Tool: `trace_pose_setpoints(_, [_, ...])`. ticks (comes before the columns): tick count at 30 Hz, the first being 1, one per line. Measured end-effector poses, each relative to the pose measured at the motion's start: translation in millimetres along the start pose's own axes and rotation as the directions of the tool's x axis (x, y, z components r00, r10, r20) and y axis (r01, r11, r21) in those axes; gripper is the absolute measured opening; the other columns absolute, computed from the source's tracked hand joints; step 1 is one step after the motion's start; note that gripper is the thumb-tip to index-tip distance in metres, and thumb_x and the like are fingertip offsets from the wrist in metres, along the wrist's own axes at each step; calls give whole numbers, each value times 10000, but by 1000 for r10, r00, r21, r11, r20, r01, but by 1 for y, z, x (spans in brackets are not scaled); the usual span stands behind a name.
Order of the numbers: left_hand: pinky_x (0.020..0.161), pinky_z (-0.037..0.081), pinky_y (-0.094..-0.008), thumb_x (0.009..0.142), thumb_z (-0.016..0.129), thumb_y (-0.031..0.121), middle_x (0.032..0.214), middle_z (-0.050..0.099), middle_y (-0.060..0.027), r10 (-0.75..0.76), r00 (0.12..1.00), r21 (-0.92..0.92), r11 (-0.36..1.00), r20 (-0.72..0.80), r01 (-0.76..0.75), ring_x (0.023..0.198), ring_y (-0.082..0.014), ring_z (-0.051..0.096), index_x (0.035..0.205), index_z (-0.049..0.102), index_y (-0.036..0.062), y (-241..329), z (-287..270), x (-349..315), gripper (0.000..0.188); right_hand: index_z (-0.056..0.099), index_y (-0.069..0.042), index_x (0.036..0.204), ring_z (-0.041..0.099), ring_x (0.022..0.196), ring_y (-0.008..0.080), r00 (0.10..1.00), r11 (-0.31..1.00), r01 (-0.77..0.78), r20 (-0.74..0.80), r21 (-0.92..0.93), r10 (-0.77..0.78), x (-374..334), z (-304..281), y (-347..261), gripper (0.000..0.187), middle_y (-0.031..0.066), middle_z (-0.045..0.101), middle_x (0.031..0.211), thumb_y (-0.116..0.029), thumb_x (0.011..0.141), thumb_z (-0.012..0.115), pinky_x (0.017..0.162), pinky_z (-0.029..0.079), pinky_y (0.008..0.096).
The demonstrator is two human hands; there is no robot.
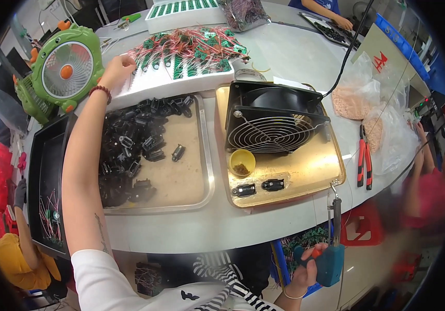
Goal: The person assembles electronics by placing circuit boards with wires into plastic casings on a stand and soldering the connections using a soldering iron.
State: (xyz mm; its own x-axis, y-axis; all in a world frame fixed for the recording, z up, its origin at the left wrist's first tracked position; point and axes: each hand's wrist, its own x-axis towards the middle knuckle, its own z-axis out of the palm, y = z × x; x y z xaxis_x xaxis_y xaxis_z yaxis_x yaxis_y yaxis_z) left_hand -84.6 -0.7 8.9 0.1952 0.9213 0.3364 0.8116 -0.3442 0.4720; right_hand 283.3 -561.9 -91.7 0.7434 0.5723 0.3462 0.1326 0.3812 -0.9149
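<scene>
My left hand [120, 71] reaches to the left end of a white foam tray [150, 88]. Its fingers are curled together, and what they may hold cannot be made out. Green circuit boards with red and white wires [196, 46] lie heaped on that tray. At the lower right, my right hand [304, 274] grips a teal soldering gun [329, 265], whose tip points up at the front right corner of a gold tray [305, 179]. Two black plastic housings [244, 190] lie on this tray beside a small yellow cup [242, 162] with brownish material inside.
A metal tray [202, 171] of black housings sits below my left arm. A black fan with a wire guard [274, 132] stands on the gold tray. Left is a green fan [67, 70]; right are red-handled pliers [365, 160] and plastic bags [354, 101]. Other people work around.
</scene>
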Motion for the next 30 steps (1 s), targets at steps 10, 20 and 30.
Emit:
trace_pose_setpoints(10, [776,495,-372,801,719,275,854,699,-151,62,977,4,998,-205,-62,852,-269,656,830,713,9,-15,10,31,268,508,59,1251,551,717,169,999,999,-18,-32,-28,17,-4,2,-3,544,160,585,1154,-146,761,623,649,427,261])
trace_pose_setpoints(20, [633,428,-224,904,658,263,903,691,-68,-265,846,-785,567,-463,-252,681,-74,545,825,617,71,113,-80,-36,212,546,45,1214,573,744,206,1000,995,2,1,104,-2,-2,3,1,492,169,595,1145,-116,766,672,632,457,270])
trace_pose_setpoints(30, [542,338,-159,943,563,156,739,441,53,269,868,-788,582,418,199,606,-18,403,1259,485,14,206,-66,-188,356,481,57,1250,565,735,169,998,994,-33,53,103,27,-5,3,-4,530,142,555,1142,-117,771,627,694,430,270])
